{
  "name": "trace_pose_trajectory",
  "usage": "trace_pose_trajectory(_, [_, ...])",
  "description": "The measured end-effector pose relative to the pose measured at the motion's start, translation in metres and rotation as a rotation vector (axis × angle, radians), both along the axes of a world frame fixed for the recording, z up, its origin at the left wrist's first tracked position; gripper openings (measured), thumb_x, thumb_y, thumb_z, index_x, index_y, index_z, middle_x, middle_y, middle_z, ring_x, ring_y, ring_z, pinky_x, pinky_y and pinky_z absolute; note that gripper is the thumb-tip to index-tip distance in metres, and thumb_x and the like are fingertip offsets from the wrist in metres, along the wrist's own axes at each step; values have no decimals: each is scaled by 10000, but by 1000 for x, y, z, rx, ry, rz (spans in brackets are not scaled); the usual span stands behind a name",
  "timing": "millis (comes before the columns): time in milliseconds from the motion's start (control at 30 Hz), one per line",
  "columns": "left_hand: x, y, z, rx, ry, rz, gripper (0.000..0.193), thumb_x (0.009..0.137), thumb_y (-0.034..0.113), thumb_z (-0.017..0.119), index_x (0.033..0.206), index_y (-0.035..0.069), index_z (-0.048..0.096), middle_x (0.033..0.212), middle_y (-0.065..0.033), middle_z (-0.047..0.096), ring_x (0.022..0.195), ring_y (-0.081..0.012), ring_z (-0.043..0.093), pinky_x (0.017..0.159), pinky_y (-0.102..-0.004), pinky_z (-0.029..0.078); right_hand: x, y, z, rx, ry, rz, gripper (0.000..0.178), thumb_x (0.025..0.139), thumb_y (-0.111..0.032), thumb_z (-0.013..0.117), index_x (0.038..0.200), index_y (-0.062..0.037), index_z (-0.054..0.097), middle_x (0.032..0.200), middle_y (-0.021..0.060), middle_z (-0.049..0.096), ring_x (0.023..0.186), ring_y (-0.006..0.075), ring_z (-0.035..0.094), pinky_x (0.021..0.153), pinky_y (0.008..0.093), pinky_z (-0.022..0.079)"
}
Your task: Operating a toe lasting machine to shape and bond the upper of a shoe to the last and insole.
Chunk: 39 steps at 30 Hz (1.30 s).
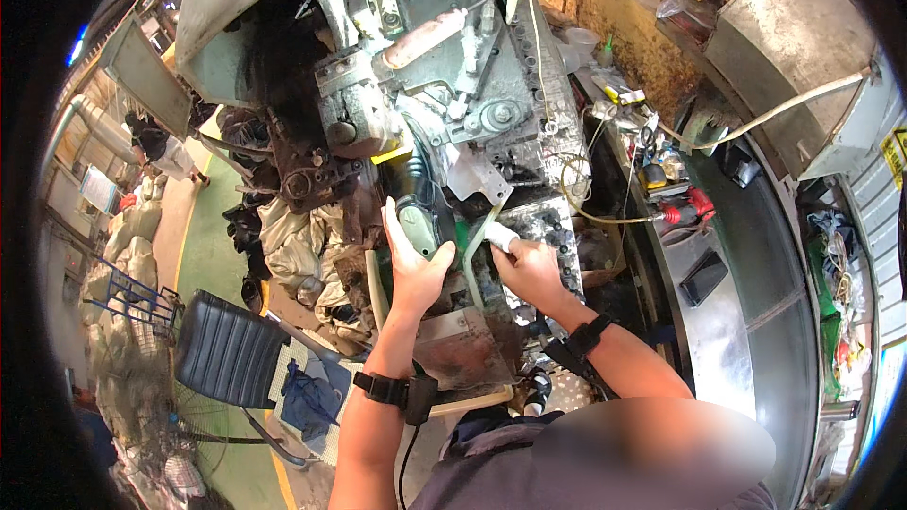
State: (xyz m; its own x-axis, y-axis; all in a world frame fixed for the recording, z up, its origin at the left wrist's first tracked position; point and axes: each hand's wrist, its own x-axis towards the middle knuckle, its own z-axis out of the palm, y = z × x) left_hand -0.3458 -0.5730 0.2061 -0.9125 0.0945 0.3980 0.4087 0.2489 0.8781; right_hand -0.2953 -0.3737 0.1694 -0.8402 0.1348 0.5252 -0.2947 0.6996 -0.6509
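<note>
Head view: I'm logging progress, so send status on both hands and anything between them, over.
Left hand against grey-green casing, grip unclear. Right hand at white piece, hold unclear. Pale green strip between them.

On the steel bench [727,359], a black flat device [704,277] lies between its two long edges, with a red tool [687,211] just beyond it toward the far end. A blue cloth [310,397] rests on the seat of a chair with a black ribbed backrest [230,351], which stands on a green floor [215,246]. Pale sacks [137,227] are heaped beside a blue metal frame [132,293]; a person in pale trousers [176,161] stands beyond, near the floor's yellow line [179,264].
</note>
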Motion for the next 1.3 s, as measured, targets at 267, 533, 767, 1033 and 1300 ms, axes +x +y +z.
trace_pose_trajectory(267, [2, 0, 1, 3, -10, 6, 1069, 780, 43, 772, 1606, -12, 95, 1601, -224, 260, 1467, -297, 306, 1224, -382, 230, -5, 1, -6, -106, 23, -20, 219, 879, -193, 720, 757, -13, 691, 647, 189, 650, 583, 381, 658, 554, 455, 520])
trace_pose_trajectory(533, [-2, 0, -8, 55, 14, -67, 1072, 797, 66, 763, 1609, -13, 67, 1657, -267, 111, 1558, -357, 112, 1258, -429, 112, -5, 7, -6, -191, -80, -18, 194, 903, -196, 719, 923, -3, 737, 703, 214, 678, 649, 399, 687, 591, 456, 540])
trace_pose_trajectory(767, [-4, -3, -7, 8, 24, -45, 1080, 806, 116, 770, 1613, 14, 60, 1652, -281, 101, 1553, -379, 124, 1256, -441, 139, 6, 12, -14, 10, -103, -2, 256, 913, -195, 738, 1086, -6, 742, 700, 205, 690, 570, 311, 688, 554, 388, 521])
trace_pose_trajectory(1033, [4, -6, 0, -119, 69, 26, 1092, 793, 138, 776, 1611, 28, 61, 1635, -310, 107, 1535, -436, 139, 1252, -493, 153, 23, -3, 13, -287, -138, 0, 326, 919, -259, 767, 1118, -2, 738, 744, 169, 731, 642, 239, 728, 625, 372, 569])
trace_pose_trajectory(1300, [4, -2, 3, -178, 109, 75, 1058, 793, 92, 788, 1590, -25, 102, 1594, -243, 232, 1496, -341, 238, 1241, -421, 195, 127, -1, 155, -510, -133, 594, 266, 930, -153, 734, 1161, -21, 728, 1082, 167, 764, 878, 211, 742, 809, 358, 590])
